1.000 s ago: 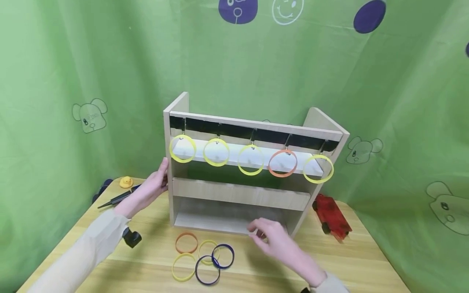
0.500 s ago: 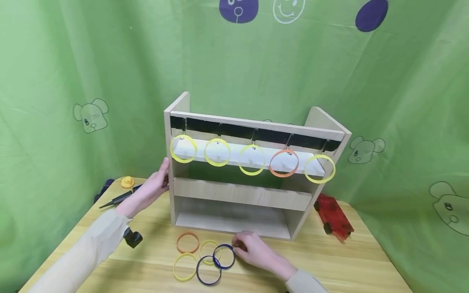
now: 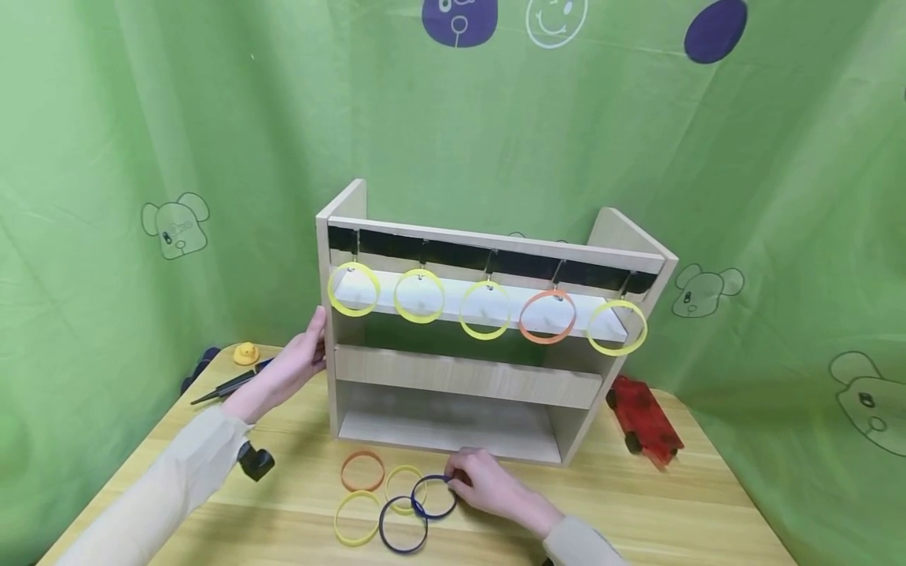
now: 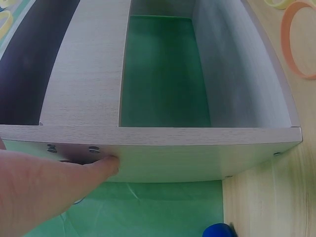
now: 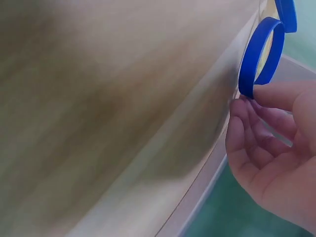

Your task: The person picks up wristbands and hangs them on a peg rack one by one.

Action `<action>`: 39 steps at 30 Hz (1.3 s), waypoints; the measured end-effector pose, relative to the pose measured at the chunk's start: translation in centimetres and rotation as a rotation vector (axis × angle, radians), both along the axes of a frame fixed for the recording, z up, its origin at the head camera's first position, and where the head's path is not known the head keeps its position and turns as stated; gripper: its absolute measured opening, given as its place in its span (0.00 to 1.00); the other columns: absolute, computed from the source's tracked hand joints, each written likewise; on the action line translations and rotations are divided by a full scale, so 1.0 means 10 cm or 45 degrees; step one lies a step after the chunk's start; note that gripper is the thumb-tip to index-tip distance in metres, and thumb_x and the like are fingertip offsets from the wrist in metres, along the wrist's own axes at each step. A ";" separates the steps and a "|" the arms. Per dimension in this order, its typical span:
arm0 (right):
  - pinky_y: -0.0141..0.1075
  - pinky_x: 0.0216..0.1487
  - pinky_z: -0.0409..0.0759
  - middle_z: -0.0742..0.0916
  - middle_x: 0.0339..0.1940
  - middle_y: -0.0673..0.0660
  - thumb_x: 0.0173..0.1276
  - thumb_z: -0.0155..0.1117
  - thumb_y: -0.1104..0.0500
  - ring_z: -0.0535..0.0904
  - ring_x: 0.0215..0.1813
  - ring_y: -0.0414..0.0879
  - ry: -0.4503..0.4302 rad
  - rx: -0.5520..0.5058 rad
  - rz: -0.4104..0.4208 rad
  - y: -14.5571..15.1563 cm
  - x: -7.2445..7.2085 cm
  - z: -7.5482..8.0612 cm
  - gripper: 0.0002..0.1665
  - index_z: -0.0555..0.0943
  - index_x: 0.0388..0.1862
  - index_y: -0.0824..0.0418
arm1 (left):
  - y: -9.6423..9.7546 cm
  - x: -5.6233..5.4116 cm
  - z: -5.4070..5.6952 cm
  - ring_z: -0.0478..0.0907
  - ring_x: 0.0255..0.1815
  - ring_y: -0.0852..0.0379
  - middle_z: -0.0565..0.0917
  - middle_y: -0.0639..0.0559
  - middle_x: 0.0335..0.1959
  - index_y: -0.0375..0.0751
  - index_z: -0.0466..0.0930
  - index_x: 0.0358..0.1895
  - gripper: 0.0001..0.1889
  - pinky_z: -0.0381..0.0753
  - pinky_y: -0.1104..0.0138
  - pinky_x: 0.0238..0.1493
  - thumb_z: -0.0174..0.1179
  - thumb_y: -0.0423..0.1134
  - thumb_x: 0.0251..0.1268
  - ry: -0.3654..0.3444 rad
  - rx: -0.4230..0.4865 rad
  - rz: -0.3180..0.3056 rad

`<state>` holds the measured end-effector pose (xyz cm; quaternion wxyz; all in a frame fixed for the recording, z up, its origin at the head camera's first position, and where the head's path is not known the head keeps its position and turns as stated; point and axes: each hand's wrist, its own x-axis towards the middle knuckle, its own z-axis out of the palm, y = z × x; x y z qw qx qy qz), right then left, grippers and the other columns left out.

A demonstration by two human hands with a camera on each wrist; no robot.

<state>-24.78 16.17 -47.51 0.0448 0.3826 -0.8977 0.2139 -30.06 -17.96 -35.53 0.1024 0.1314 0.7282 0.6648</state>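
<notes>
My right hand (image 3: 488,486) pinches the right edge of a dark blue wristband (image 5: 253,57) between thumb and fingertips. That band is tilted up slightly at the pinched side and overlaps a second blue wristband (image 3: 381,525) on the table. Close by lie an orange wristband (image 3: 362,453) and two yellow ones. My left hand (image 3: 296,363) rests against the outer left side of a small wooden shelf (image 3: 467,376); in the left wrist view its thumb lies on the side panel and the other fingers are mostly hidden. Yellow wristbands and one orange wristband (image 3: 547,343) hang from the shelf's hooks.
A red toy car (image 3: 644,418) stands to the right of the shelf. At the back left are a yellow rubber duck (image 3: 245,354) and a dark pointed tool (image 3: 225,387). A green curtain (image 3: 453,118) hangs behind the wooden table (image 3: 679,511).
My right hand has moved left from in front of the shelf to the blue wristband and now pinches it, its near edge slightly raised. The left hand has stayed on the shelf's side.
</notes>
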 end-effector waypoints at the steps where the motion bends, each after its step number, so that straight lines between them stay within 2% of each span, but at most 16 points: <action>1: 0.22 0.33 0.78 0.87 0.29 0.52 0.61 0.68 0.68 0.77 0.32 0.33 0.003 0.001 -0.005 0.01 0.00 0.01 0.03 0.85 0.33 0.61 | 0.00 0.00 0.00 0.44 0.82 0.33 0.45 0.29 0.80 0.32 0.37 0.79 0.50 0.46 0.46 0.83 0.20 0.73 0.71 0.001 0.000 -0.002; 5: 0.22 0.36 0.82 0.89 0.32 0.54 0.62 0.68 0.68 0.81 0.33 0.35 0.010 -0.030 -0.016 0.05 0.01 0.09 0.03 0.85 0.35 0.63 | 0.00 0.00 0.02 0.43 0.82 0.33 0.44 0.28 0.80 0.32 0.37 0.79 0.49 0.45 0.46 0.83 0.20 0.72 0.72 0.010 0.004 -0.005; 10: 0.19 0.33 0.82 0.89 0.31 0.56 0.62 0.67 0.70 0.82 0.31 0.35 0.032 -0.086 0.025 0.07 0.00 0.24 0.04 0.85 0.35 0.64 | 0.00 0.01 0.04 0.43 0.82 0.33 0.44 0.29 0.80 0.33 0.37 0.80 0.49 0.45 0.45 0.83 0.21 0.72 0.71 0.013 -0.003 -0.003; 15: 0.17 0.31 0.79 0.87 0.30 0.54 0.62 0.69 0.69 0.80 0.30 0.33 0.151 -0.088 0.087 0.06 0.03 0.44 0.04 0.84 0.35 0.63 | -0.01 0.01 0.02 0.44 0.82 0.33 0.45 0.29 0.80 0.33 0.37 0.80 0.49 0.46 0.46 0.83 0.21 0.72 0.72 0.010 0.007 0.002; 22: 0.18 0.31 0.80 0.87 0.31 0.51 0.63 0.70 0.65 0.80 0.30 0.33 0.312 -0.088 0.146 -0.03 0.11 0.89 0.04 0.83 0.36 0.60 | -0.01 0.02 0.03 0.42 0.81 0.32 0.44 0.27 0.80 0.31 0.38 0.79 0.49 0.44 0.45 0.83 0.20 0.71 0.72 0.022 0.012 -0.015; 33: 0.18 0.35 0.80 0.85 0.33 0.50 0.65 0.70 0.63 0.80 0.33 0.35 0.539 -0.134 0.295 -0.32 0.16 1.71 0.05 0.82 0.37 0.60 | 0.03 0.01 0.02 0.42 0.82 0.32 0.44 0.28 0.80 0.30 0.38 0.79 0.50 0.44 0.46 0.83 0.20 0.71 0.72 0.015 0.011 -0.017; 39: 0.22 0.36 0.83 0.87 0.35 0.50 0.66 0.68 0.64 0.81 0.34 0.36 0.547 -0.132 0.337 -0.54 0.16 2.09 0.03 0.83 0.38 0.60 | 0.02 0.01 0.00 0.42 0.82 0.32 0.44 0.27 0.79 0.29 0.38 0.79 0.50 0.44 0.46 0.83 0.20 0.72 0.72 0.011 0.023 -0.016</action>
